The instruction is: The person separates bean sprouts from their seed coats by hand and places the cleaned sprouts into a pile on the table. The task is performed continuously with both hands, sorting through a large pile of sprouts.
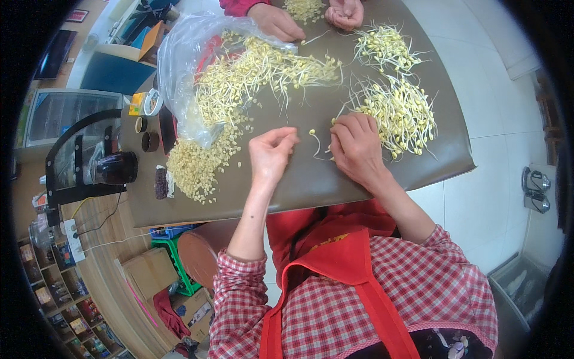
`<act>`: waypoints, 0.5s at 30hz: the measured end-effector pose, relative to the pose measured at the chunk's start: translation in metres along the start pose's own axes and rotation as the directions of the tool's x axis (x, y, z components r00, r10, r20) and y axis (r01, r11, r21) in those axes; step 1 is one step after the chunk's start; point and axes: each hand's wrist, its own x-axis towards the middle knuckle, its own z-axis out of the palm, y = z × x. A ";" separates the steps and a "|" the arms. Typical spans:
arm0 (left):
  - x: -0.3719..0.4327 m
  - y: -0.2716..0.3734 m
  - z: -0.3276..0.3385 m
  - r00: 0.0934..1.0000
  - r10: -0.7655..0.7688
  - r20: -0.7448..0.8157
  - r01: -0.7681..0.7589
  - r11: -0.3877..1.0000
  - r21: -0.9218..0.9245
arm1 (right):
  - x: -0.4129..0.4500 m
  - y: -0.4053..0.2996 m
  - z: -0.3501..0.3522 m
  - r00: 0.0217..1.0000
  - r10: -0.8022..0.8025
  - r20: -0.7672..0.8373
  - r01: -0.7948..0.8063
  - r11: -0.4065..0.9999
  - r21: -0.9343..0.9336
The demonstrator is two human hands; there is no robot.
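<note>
My left hand (pixel 271 155) hovers over the brown table, fingertips pinched together; whether something tiny is between them cannot be told. To its right, a single soybean sprout (pixel 317 144) lies on the tabletop. My right hand (pixel 357 148) rests curled at the left edge of a pile of soybean sprouts (pixel 401 116), with sprout stems beside its fingertips; its grip is hidden. A larger heap of sprouts (pixel 251 67) spills from a clear plastic bag (pixel 177 67). Below it lies a pile of pale bean hulls (pixel 193 170).
Across the table (pixel 296 188), another person's hands (pixel 278 22) are near a small hull pile (pixel 305 9) and another sprout pile (pixel 384 47). A dark jar (pixel 117 168), a white ashtray (pixel 153 102) and small round containers (pixel 150 142) stand at the left.
</note>
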 end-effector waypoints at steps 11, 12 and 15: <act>0.061 0.017 0.013 0.713 0.699 0.057 -0.479 0.426 0.767 | 0.014 -0.028 0.010 0.934 -0.170 0.315 0.174 0.985 0.015; 0.066 0.019 0.019 0.724 0.685 0.077 -0.468 0.405 0.785 | 0.013 -0.022 0.006 0.940 -0.140 0.311 0.154 0.988 -0.020; 0.064 0.016 0.015 0.806 0.585 0.094 -0.439 0.483 0.758 | 0.008 -0.001 -0.005 0.978 -0.044 0.202 0.072 0.988 -0.136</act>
